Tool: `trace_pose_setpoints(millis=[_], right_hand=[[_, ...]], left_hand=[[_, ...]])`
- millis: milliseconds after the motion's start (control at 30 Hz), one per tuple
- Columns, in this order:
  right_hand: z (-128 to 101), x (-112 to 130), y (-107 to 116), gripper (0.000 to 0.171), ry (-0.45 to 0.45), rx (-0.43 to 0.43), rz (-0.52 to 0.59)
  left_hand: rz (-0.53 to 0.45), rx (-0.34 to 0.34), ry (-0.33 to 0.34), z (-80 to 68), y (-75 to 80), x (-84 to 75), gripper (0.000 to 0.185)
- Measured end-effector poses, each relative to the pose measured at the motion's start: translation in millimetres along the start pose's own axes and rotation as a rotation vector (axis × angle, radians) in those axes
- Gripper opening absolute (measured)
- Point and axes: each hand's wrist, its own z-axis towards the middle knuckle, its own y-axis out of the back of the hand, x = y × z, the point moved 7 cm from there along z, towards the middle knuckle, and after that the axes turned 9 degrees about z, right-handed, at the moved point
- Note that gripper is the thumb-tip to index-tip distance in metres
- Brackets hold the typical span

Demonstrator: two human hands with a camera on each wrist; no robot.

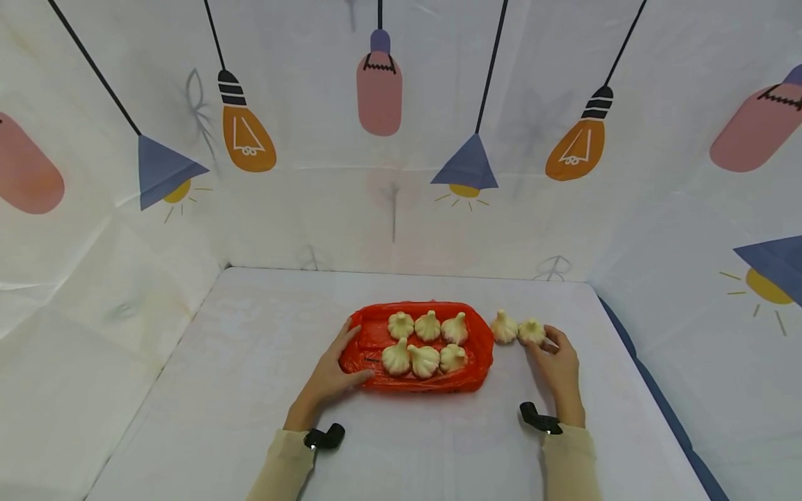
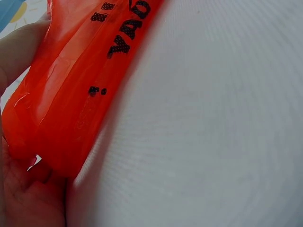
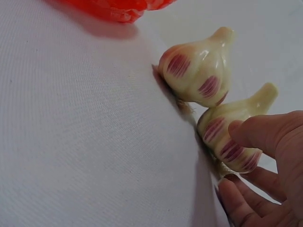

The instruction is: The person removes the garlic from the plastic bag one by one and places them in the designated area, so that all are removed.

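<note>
A tray wrapped in a red plastic bag [image 1: 376,316] lies on the table with several garlic bulbs [image 1: 423,361] in it, in two rows of three. My left hand [image 1: 332,369] grips its left end, thumb along the near side and fingers round the far side. Black print shows on the red plastic [image 2: 71,90] in the left wrist view. Right of the tray, two more bulbs stand side by side on the table. My right hand [image 1: 557,362] pinches the outer garlic bulb [image 3: 227,135] between thumb and fingers. The inner bulb [image 3: 196,71] sits between it and the tray.
The white table [image 1: 263,313] meets a white curtain [image 1: 301,209] printed with lamps and bulbs at the back and sides. A blue strip [image 1: 651,390] runs along the right edge. Each wrist wears a black camera mount [image 1: 326,437].
</note>
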Motion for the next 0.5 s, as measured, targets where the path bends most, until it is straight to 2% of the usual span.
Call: trace_pose_setpoints(millis=[500], right_hand=[[-1.3, -0.1, 3.1, 0.065, 0.000, 0.011, 0.002]], left_hand=[[0.012, 0.007, -0.005, -0.2, 0.1, -1.5, 0.099]])
